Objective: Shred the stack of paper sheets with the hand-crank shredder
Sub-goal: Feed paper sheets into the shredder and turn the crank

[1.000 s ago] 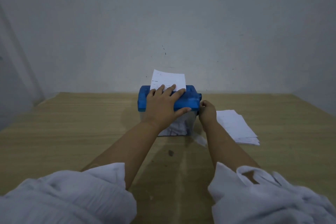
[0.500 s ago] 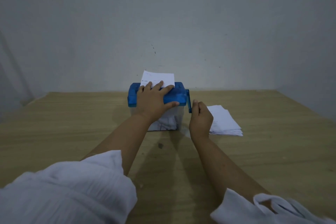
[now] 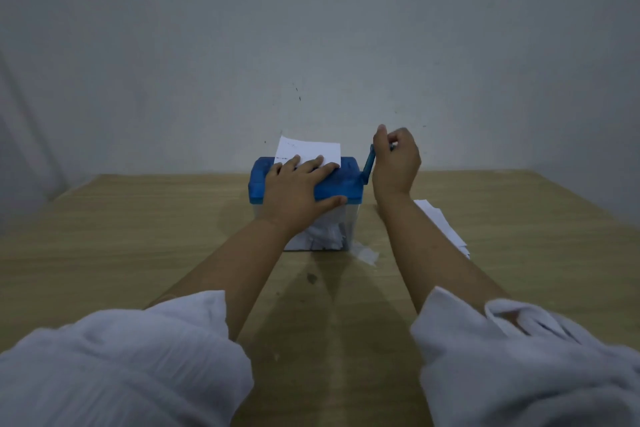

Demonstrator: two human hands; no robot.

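Observation:
A blue hand-crank shredder (image 3: 346, 185) with a clear bin (image 3: 348, 229) of white shreds stands mid-table. A white paper sheet (image 3: 313, 149) sticks up out of its top slot. My left hand (image 3: 298, 191) lies flat on the blue lid, fingers spread, thumb down its front edge. My right hand (image 3: 394, 159) grips the knob of the blue crank (image 3: 369, 163), which points upward at the shredder's right end. The stack of paper sheets (image 3: 443, 225) lies on the table to the right, partly hidden behind my right forearm.
The wooden table (image 3: 138, 236) ends at a grey wall behind the shredder. A loose paper scrap (image 3: 367, 253) lies at the bin's front right corner. A dark spot (image 3: 311, 277) marks the tabletop. White sleeves (image 3: 121, 367) fill the lower edge.
My right hand has swung the crank from its low position beside the bin up to the top. The sheet stands shorter above the slot. My left hand stays on the lid.

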